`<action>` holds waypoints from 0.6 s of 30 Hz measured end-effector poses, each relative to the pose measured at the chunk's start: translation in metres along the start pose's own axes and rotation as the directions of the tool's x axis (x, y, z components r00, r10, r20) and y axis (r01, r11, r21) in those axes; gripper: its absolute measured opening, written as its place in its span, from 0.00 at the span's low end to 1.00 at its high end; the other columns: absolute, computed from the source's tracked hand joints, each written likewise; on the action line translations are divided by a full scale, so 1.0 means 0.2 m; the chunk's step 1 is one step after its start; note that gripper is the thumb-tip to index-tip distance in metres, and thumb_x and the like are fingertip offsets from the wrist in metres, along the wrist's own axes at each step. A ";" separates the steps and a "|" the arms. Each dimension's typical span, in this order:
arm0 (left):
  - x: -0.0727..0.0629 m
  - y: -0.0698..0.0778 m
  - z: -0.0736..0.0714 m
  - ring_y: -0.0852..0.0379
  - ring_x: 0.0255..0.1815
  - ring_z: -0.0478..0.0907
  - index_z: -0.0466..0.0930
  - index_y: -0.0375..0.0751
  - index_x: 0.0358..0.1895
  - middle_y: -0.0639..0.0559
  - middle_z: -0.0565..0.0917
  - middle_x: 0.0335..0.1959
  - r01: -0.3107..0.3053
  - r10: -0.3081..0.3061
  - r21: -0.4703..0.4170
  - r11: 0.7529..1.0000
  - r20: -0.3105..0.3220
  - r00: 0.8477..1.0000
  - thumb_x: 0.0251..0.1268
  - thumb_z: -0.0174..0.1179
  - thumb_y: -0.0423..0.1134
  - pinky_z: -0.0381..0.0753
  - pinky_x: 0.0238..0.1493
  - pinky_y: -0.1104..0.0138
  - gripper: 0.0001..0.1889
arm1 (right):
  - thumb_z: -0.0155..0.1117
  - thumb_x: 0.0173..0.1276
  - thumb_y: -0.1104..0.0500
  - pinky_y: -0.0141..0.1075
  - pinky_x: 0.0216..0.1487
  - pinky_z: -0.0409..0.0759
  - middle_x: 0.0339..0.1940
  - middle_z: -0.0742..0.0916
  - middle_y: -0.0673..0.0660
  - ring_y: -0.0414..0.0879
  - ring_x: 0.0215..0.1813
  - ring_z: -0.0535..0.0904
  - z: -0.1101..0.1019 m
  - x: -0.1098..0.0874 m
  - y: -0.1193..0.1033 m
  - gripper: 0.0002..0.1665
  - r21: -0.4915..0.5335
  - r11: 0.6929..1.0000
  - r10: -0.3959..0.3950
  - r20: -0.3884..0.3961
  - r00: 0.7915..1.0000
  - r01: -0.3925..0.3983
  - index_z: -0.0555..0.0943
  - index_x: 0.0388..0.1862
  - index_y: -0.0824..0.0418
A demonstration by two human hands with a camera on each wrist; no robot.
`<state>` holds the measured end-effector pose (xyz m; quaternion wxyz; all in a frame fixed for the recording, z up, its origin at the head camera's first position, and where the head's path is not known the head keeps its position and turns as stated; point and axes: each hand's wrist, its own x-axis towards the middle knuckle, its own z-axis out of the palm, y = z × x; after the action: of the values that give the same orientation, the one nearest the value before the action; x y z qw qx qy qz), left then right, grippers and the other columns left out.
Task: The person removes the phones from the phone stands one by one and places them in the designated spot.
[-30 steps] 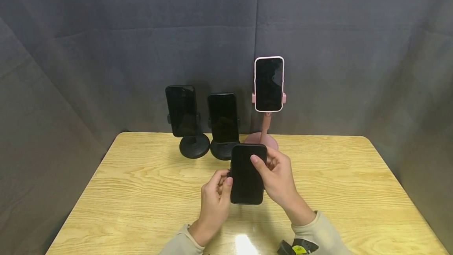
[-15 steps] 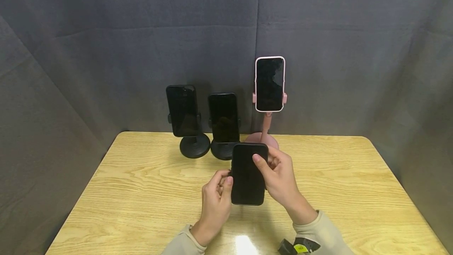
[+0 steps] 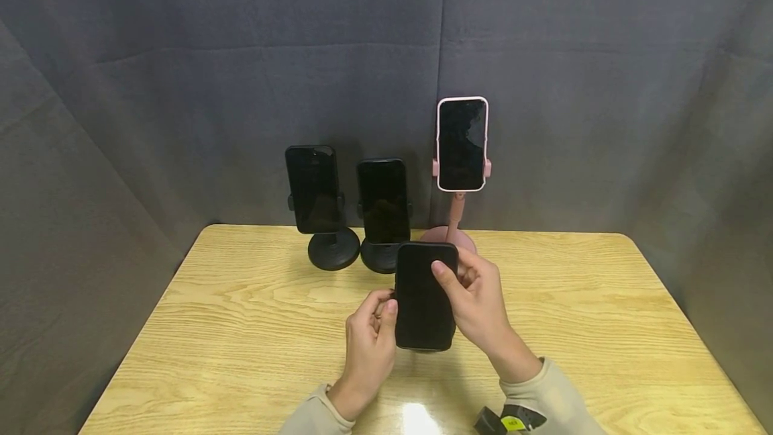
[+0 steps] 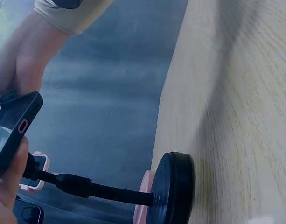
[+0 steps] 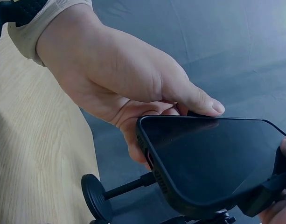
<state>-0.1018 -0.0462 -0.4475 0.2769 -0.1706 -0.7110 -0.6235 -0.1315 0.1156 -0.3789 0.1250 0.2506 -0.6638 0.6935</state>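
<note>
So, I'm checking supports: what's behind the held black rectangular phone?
Wrist views show a slim black pole on a round black base. A round pink base lies beyond, partly covered. The back of the phone is hidden.

Stands (image 3: 334, 249) block rear; right passable; behind phone (image 3: 425, 311) unclear.

The near phone (image 3: 425, 304) has a smooth, glossy, glass-like screen in a matt black case (image 5: 163, 186); the near stand (image 4: 119, 192) looks like smooth dark plastic. The surface (image 3: 229, 334) shows pale wood grain with a reflected glint, the far curtain (image 3: 241, 92) is matt grey cloth, and the pink stand (image 3: 457, 210) looks like smooth plastic
</note>
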 end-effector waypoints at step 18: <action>-0.01 0.00 0.00 0.74 0.22 0.72 0.81 0.28 0.42 0.38 0.89 0.28 0.000 -0.001 -0.031 1.000 -0.005 1.000 0.75 0.53 0.25 0.74 0.16 0.77 0.07 | 0.57 0.74 0.73 0.37 0.34 0.90 0.37 0.92 0.42 0.40 0.36 0.91 0.00 0.00 -0.01 0.10 0.026 1.000 -0.008 0.001 1.000 0.008 0.79 0.49 0.80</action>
<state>-0.0998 -0.0455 -0.4493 0.2757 -0.1732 -0.7007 -0.6349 -0.1304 0.1151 -0.3780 0.1240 0.2552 -0.6538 0.7015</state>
